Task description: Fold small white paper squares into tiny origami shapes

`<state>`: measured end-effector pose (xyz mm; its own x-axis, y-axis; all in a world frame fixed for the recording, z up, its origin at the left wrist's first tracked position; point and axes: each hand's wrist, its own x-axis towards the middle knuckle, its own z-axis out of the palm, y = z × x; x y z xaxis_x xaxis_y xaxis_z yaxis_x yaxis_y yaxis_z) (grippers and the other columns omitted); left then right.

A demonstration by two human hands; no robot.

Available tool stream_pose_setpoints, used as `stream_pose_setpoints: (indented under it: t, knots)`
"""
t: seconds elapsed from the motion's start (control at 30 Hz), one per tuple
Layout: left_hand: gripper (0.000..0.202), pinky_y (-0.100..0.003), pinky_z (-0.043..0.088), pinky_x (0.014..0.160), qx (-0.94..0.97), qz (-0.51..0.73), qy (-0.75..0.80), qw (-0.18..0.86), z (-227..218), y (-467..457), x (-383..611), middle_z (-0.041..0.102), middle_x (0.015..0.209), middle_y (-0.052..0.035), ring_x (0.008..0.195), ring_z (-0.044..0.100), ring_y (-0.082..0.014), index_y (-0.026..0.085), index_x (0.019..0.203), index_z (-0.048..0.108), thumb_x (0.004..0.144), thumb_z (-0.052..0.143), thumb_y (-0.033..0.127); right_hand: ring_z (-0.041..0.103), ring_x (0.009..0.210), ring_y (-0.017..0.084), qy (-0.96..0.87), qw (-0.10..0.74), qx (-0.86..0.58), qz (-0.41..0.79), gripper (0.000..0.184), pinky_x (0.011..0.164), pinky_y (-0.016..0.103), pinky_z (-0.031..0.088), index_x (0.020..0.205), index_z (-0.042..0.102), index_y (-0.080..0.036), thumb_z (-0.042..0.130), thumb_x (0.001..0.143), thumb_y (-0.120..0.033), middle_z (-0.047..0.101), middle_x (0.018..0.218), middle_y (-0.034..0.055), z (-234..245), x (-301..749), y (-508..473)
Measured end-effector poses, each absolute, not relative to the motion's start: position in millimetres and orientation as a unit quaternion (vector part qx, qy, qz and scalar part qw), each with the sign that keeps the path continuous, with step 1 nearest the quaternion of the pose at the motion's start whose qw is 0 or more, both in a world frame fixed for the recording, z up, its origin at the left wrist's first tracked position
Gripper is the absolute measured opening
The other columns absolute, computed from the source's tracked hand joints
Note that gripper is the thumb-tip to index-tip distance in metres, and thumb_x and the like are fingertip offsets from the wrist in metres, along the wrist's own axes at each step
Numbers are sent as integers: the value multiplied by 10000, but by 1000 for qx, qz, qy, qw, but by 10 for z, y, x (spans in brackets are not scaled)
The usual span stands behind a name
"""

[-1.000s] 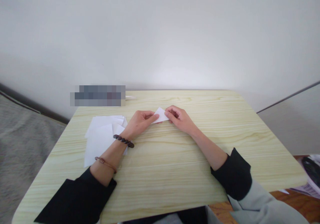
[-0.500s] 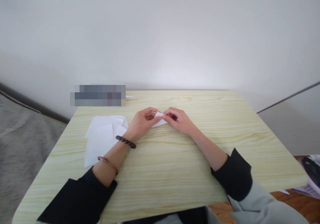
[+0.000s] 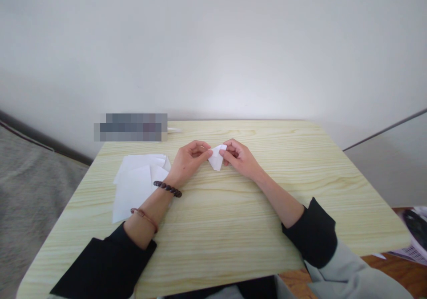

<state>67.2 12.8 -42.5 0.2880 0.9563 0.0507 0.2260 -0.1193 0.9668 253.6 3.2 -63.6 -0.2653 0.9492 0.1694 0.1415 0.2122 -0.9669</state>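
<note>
A small folded piece of white paper [image 3: 216,159] is held up between my two hands over the middle of the table. My left hand [image 3: 189,159] pinches its left corner between thumb and fingers. On the other side, my right hand [image 3: 240,157] grips the upper right part, thumb on the near face and fingers behind. The paper narrows toward its lower end, and fold lines show on it. Beside my left wrist lie several loose sheets of white paper [image 3: 131,192], partly overlapping and partly covered by my forearm.
The pale wood-grain table [image 3: 227,232] backs onto a white wall [image 3: 213,50]. At its far left stands a pixelated object [image 3: 131,127], its kind unreadable, with a thin white tip beside it. A light purple basket [image 3: 412,252] stands low at the right.
The folded paper has turned, so a narrower end points down toward me. Both hands have shifted slightly, moving apart and a little away from me, with their grips nearer its upper corners.
</note>
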Motion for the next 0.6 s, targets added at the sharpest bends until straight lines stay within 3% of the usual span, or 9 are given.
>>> stream_pose_setpoints:
  t: [0.1,0.3,0.4,0.6]
  knots:
    - [396,-328,491,794,675,337,456,471,-395,105,678,714,819,-48,812,652,-200,154,1009,619,741,636,445,526,587,96,-634,444,-426,468,244,531,216,414,860,522,-190,572,821,-426,582,702,-17,-659,2530,48]
    - [359,-287,476,742,709,299,458,445,-386,97,676,706,809,-34,771,641,-177,162,902,663,698,687,456,524,604,97,-636,446,-440,450,245,536,217,402,861,570,-182,600,804,-419,617,746,3,-684,2538,57]
    - [329,-296,480,744,700,307,460,452,-401,106,671,706,836,-48,778,640,-180,155,830,655,718,665,464,521,601,97,-638,443,-441,450,261,541,220,405,860,563,-183,596,804,-436,611,734,3,-672,2539,46]
    - [390,-302,504,736,656,350,466,479,-405,104,680,708,848,-63,779,651,-191,144,854,631,699,670,500,520,617,96,-667,422,-426,443,285,553,217,407,949,563,-185,577,821,-440,614,787,7,-670,2556,47]
